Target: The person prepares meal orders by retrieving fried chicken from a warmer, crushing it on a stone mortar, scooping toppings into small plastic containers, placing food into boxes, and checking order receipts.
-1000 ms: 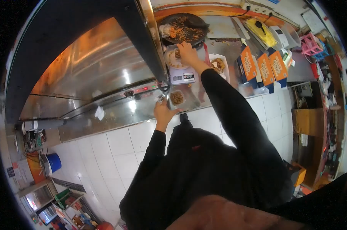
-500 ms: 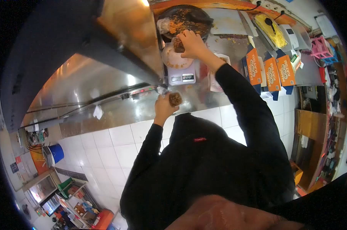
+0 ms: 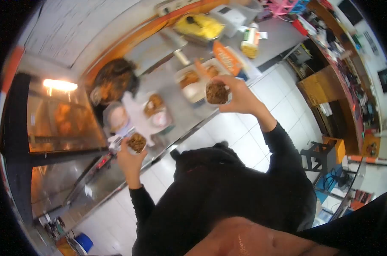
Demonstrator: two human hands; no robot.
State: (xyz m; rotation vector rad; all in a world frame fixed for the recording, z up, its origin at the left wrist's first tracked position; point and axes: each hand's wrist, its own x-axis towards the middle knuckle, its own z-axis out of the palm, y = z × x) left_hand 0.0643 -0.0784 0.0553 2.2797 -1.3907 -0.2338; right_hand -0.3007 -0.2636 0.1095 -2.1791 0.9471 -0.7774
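My left hand (image 3: 131, 164) is closed around a small clear cup of brown chopped food (image 3: 136, 143), near the counter's front edge. Just beyond it stand a kitchen scale (image 3: 125, 129) and a round bowl (image 3: 116, 116) on top. My right hand (image 3: 246, 100) grips a second cup of brown food (image 3: 217, 92), held up in front of the open takeaway boxes. One open box (image 3: 189, 79) holds browned food and a white portion. Another food tray (image 3: 161, 119), blurred, sits between my hands with brown pieces and a pale portion in it.
A dark round pan (image 3: 114, 81) with orange-brown crumbs is at the back left, beside a lit glass cabinet (image 3: 59, 123). Farther right are a tray of yellow shreds (image 3: 200, 27), an upright orange box lid (image 3: 227, 59) and a bottle (image 3: 250, 41).
My right hand has moved from over the pan to the right with its cup, toward the boxes. The left hand still holds its cup. The view has turned to the right.
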